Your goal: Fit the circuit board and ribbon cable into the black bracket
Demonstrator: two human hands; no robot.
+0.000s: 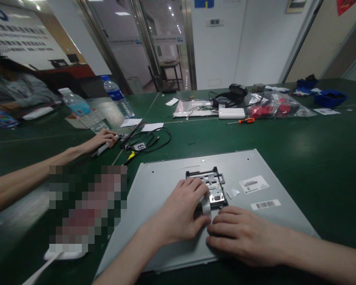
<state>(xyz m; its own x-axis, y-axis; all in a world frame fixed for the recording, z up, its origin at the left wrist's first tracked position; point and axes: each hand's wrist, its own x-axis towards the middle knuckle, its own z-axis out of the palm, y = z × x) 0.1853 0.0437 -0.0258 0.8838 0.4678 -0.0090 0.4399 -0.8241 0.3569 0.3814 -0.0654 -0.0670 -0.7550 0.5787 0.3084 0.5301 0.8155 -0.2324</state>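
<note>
A flat grey metal panel (172,178), like the back of a display, lies on the green table before me. Near its middle is a black-framed opening (216,184) with a connector and metal parts inside. My left hand (185,209) is closed round a curved silvery strip (206,206) at the lower left corner of this opening; the strip looks like foil tape. My right hand (240,233) rests on the panel just below the opening, fingers lying together, their tips close to my left thumb. Right of the opening are a crumpled silvery scrap (233,193) and white labels (254,184).
Another person's hand (105,138) reaches in from the left, over a white object beside coiled black cables (148,142). Water bottles (117,97) stand behind. Across the table are an orange screwdriver (246,120), a circuit board panel (192,109), plastic bags (279,105) and a blue tray (329,99).
</note>
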